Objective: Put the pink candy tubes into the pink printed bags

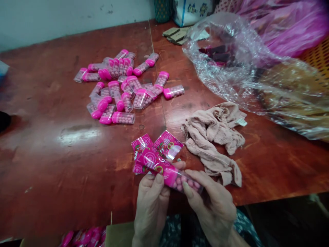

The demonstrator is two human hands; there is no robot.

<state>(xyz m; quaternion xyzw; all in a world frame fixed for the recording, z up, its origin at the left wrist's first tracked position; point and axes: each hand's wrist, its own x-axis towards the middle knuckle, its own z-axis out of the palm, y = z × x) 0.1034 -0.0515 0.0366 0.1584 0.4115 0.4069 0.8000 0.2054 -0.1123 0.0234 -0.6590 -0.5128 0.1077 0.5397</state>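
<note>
Tube of pink candy balls pinched between left hand and right hand, above table edge; pink sleeves fanned past left fingertips. Tube judged light, stiff, slick plastic; best held at ends, sleeves thin and floppy. Beyond grip: tube pile, each capped, filled. Right of grip: rag, bag.

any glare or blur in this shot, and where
Head view: a pale sheen of glare on the wooden table left of centre; bright highlights on the clear plastic bag; the far right edge is smeared with blur; the pink-capped tubes and both hands, left hand and right hand, stay fairly sharp.
</note>
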